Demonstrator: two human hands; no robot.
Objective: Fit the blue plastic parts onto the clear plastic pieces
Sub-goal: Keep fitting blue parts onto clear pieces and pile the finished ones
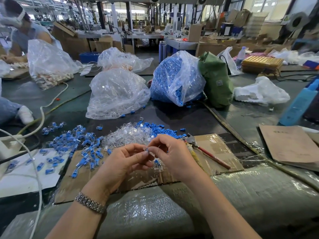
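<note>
Both hands, the left hand (124,161) and right hand (170,152), meet fingertip to fingertip, pinching a blue part (147,149) and clear piece (151,154) together, apparently to press them home.

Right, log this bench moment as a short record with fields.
left hand: pinches the piece being assembled, fingertips meeting the right's
right hand: pinches the same piece, blue on clear
finished pile: left, partly on the cardboard
loose clear pieces: centre, beyond the hands
loose blue parts: right of them
supply bags: clear, blue
pliers: right, red handles
</note>
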